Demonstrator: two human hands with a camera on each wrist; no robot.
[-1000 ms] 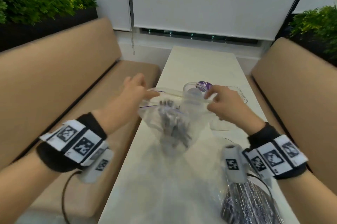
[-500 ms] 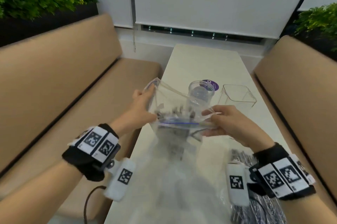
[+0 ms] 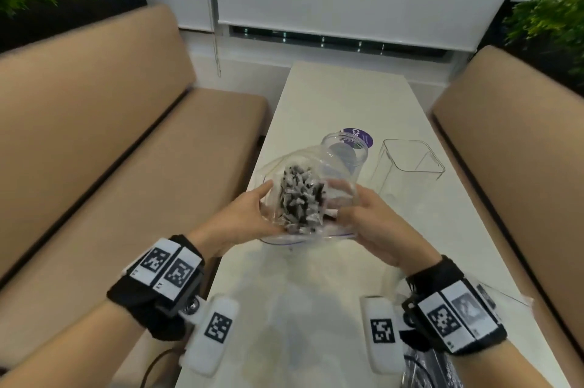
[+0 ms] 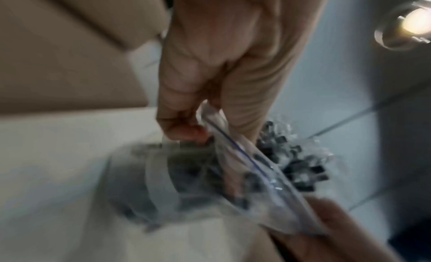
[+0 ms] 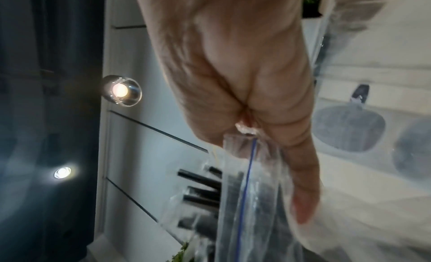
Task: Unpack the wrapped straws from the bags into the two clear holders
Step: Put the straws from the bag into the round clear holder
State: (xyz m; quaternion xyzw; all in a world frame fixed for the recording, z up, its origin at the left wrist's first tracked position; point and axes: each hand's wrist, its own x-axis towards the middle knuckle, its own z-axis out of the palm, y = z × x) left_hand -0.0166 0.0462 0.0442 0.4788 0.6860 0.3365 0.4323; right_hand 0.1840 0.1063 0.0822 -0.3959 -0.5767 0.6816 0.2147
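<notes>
holding a zip bag [image 3: 303, 198] of wrapped straws [image 3: 298, 201] mouth-up over the table [image 3: 341, 97], left hand [image 3: 243, 220] and right hand [image 3: 373, 223] pinching its rim. round jar [image 3: 344, 150] at 12 and square holder [image 3: 410, 160] at 1 look empty; second bag [image 3: 433, 368] at 5 waits. barely begun.

Clear glossy plastic bag [image 3: 335, 195]; matt tan bench [image 3: 94, 122].
</notes>
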